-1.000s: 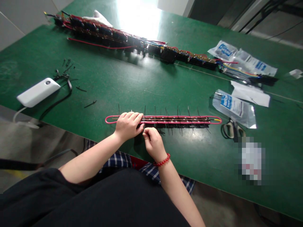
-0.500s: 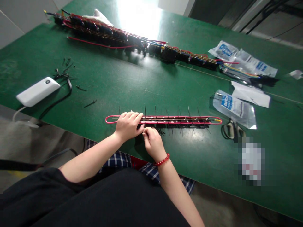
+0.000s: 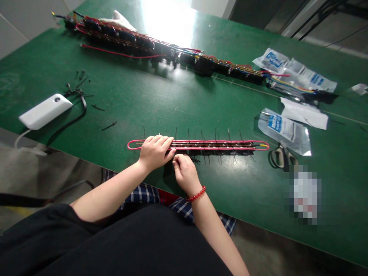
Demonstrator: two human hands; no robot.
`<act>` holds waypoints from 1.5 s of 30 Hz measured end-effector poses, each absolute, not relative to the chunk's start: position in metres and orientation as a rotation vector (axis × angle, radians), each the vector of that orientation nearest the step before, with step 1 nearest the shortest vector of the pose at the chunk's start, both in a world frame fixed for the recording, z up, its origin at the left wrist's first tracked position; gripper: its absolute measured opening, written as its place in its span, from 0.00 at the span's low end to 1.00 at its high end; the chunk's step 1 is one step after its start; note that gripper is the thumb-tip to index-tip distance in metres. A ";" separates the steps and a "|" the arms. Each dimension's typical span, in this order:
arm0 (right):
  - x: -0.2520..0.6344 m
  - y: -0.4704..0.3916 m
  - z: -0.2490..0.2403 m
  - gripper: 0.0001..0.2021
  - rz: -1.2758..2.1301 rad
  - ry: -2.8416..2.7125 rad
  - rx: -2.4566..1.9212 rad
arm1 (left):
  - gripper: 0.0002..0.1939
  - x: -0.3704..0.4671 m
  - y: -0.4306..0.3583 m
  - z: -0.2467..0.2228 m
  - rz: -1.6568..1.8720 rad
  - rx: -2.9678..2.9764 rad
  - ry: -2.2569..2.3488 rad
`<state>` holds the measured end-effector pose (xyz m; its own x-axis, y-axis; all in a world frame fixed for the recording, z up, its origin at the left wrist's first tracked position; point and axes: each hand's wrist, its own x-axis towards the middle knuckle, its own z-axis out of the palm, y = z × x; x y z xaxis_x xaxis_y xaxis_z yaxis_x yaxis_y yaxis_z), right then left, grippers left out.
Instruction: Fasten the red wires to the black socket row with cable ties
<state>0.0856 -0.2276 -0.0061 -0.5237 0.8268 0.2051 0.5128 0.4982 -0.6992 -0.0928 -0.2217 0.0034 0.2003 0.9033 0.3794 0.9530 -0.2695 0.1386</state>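
Observation:
A long, narrow wiring assembly (image 3: 212,145) lies along the near part of the green table, black beneath with a red wire looped around its top. Thin black cable ties (image 3: 216,134) stick out from both its long sides. My left hand (image 3: 153,151) is closed over its left part, fingers across the top and thumb on the near side. Just below the near edge, my right hand (image 3: 185,170) is pinched at a cable tie, which the fingers mostly hide. Dark tie ends show beside this hand. A red bead bracelet (image 3: 197,194) circles the right wrist.
A longer wired assembly (image 3: 129,42) stretches across the back. At left are a white device (image 3: 46,111) with a cable and loose cable ties (image 3: 109,125). Plastic bags (image 3: 284,130), white paper (image 3: 304,113) and scissors (image 3: 283,156) lie at right, near a pixelated item (image 3: 305,194).
Both hands keep almost the same position on the assembly. The whole view has shifted very slightly; nothing is visibly taken or released.

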 end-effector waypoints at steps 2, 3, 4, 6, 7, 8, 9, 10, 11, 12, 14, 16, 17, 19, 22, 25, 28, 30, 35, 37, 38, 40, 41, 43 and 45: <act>0.085 -0.227 -0.006 0.07 0.784 -2.221 -1.095 | 0.21 -0.093 -0.222 0.003 -0.601 -2.334 -1.820; 0.085 -0.227 -0.006 0.07 0.783 -2.221 -1.093 | 0.21 -0.093 -0.222 0.003 -0.603 -2.336 -1.821; 0.085 -0.227 -0.006 0.07 0.784 -2.220 -1.092 | 0.21 -0.093 -0.222 0.002 -0.606 -2.338 -1.822; 0.085 -0.227 -0.005 0.06 0.789 -2.217 -1.093 | 0.21 -0.094 -0.221 0.002 -0.611 -2.342 -1.828; 0.085 -0.227 -0.005 0.06 0.791 -2.216 -1.095 | 0.21 -0.094 -0.221 0.001 -0.614 -2.341 -1.831; 0.084 -0.227 -0.005 0.06 0.792 -2.217 -1.099 | 0.20 -0.094 -0.221 0.001 -0.615 -2.340 -1.831; 0.084 -0.228 -0.005 0.06 0.791 -2.218 -1.102 | 0.20 -0.094 -0.221 0.001 -0.613 -2.338 -1.828; 0.084 -0.228 -0.005 0.06 0.787 -2.219 -1.103 | 0.20 -0.094 -0.221 0.001 -0.608 -2.336 -1.822; 0.084 -0.228 -0.006 0.07 0.780 -2.220 -1.101 | 0.20 -0.094 -0.221 0.000 -0.603 -2.335 -1.812; 0.084 -0.229 -0.006 0.07 0.771 -2.222 -1.096 | 0.20 -0.094 -0.221 0.000 -0.599 -2.334 -1.804; 0.084 -0.229 -0.007 0.07 0.750 -2.222 -1.086 | 0.20 -0.094 -0.221 0.000 -0.598 -2.332 -1.800; 0.084 -0.229 -0.007 0.07 0.733 -2.223 -1.076 | 0.20 -0.094 -0.221 0.000 -0.604 -2.328 -1.810; 0.084 -0.229 -0.007 0.07 0.726 -2.225 -1.069 | 0.19 -0.093 -0.221 0.000 -0.607 -2.325 -1.816; 0.083 -0.231 -0.005 0.08 0.703 -2.223 -1.058 | 0.19 -0.093 -0.221 0.000 -0.609 -2.322 -1.822; 0.083 -0.237 0.002 0.08 0.610 -2.191 -1.063 | 0.19 -0.093 -0.221 0.000 -0.604 -2.321 -1.821; 0.086 -0.241 0.012 0.06 0.476 -2.150 -1.115 | 0.20 -0.092 -0.220 0.000 -0.600 -2.321 -1.810; 0.096 -0.236 0.018 0.05 0.334 -2.068 -1.222 | 0.20 -0.092 -0.220 0.001 -0.602 -2.328 -1.821; 0.105 -0.225 0.018 0.07 0.195 -1.998 -1.321 | 0.19 -0.092 -0.220 0.002 -0.609 -2.333 -1.832; 0.124 -0.193 -0.001 0.21 0.010 -1.917 -1.656 | 0.19 -0.091 -0.219 0.002 -0.608 -2.334 -1.818; 0.128 -0.186 -0.009 0.22 0.044 -1.926 -1.740 | 0.19 -0.091 -0.219 0.003 -0.600 -2.332 -1.812; 0.129 -0.184 -0.013 0.23 0.063 -1.931 -1.760 | 0.19 -0.091 -0.219 0.003 -0.595 -2.329 -1.809; 0.130 -0.182 -0.017 0.24 0.096 -1.940 -1.776 | 0.19 -0.092 -0.220 0.003 -0.587 -2.323 -1.802; 0.129 -0.182 -0.018 0.24 0.107 -1.940 -1.774 | 0.20 -0.092 -0.220 0.002 -0.588 -2.323 -1.799; 0.129 -0.183 -0.018 0.25 0.125 -1.942 -1.765 | 0.20 -0.092 -0.220 0.002 -0.595 -2.326 -1.796; 0.129 -0.183 -0.017 0.25 0.133 -1.939 -1.757 | 0.21 -0.093 -0.220 0.001 -0.599 -2.333 -1.794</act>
<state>0.1285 -0.1830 -0.0174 -0.0272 0.9520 0.3049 0.9012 0.1554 -0.4046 -0.0925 -0.2200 0.0012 0.2107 0.8961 0.3906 0.9510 -0.2805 0.1304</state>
